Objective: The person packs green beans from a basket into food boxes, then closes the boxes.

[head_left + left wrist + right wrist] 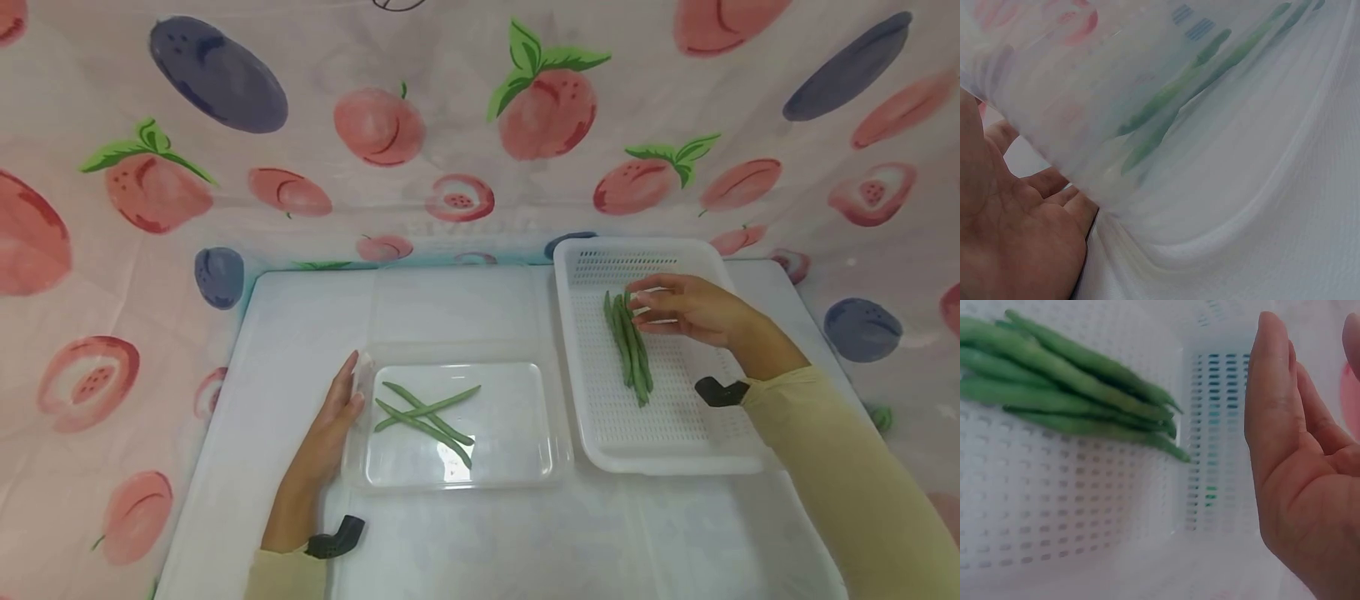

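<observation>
A clear plastic tray (517,442) at the table's middle holds three green beans (427,414), two of them crossed. My left hand (336,421) lies flat on the table with straight fingers against the tray's left wall; in the left wrist view the palm (1016,237) sits beside the tray wall (1166,206), with the beans (1179,94) blurred through it. To the right, a white perforated basket (660,433) holds several green beans (630,350) in a bundle. My right hand (678,308) hovers over the bundle's far end, fingers extended and holding nothing. The right wrist view shows the empty hand (1285,444) right of the beans (1066,381).
A white table (285,333) carries both containers, and a clear flat piece (457,308) lies behind the clear tray. A fruit-printed cloth (225,150) walls off the back and both sides. The table's front edge lies near my arms.
</observation>
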A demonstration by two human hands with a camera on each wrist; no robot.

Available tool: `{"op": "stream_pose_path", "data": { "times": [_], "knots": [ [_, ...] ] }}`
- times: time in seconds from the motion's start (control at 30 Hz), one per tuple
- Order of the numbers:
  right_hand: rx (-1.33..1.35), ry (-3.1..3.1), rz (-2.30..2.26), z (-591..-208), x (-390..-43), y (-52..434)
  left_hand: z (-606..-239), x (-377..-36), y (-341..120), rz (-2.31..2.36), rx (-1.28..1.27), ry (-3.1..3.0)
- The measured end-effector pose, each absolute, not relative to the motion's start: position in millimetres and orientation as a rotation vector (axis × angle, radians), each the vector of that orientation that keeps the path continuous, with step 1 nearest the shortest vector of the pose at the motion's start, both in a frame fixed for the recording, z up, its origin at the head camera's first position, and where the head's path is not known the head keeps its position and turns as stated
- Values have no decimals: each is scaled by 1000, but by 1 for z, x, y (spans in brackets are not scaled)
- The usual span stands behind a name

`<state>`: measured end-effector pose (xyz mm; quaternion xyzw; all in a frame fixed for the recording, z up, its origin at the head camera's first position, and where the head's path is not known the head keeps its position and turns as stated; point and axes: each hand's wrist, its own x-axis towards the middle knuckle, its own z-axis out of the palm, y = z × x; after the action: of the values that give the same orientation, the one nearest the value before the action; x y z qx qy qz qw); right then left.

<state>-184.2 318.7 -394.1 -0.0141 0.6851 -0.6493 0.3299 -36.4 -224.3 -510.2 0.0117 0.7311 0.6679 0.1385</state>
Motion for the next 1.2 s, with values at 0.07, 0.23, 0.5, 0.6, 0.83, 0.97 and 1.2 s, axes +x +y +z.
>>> {"op": "stream_pose_path", "data": {
  "times": [0.07, 0.23, 0.5, 0.6, 0.83, 0.97, 1.2],
  "knots": [
    [-8, 1807, -1682, -399, -185, 322, -510, -37, -224, 1933, 38, 2113],
    [27, 1838, -1646, -410, -186, 330, -510, -37, -224, 1941, 51, 2106],
    [181, 1929, -1515, -427, -189, 331, -511, -37, -225, 1944, 55, 2108],
    [222, 1951, -1466, -435, -190, 332, -510, -37, -224, 1942, 58, 2112],
    [264, 2005, -1401, -451, -193, 336, -510, -36, -223, 1931, 46, 2126],
    [292, 2046, -1341, -454, -194, 334, -509, -36, -223, 1925, 54, 2131],
    [346, 2088, -1271, -456, -192, 326, -509, -36, -223, 1921, 49, 2138]
  ]
}}
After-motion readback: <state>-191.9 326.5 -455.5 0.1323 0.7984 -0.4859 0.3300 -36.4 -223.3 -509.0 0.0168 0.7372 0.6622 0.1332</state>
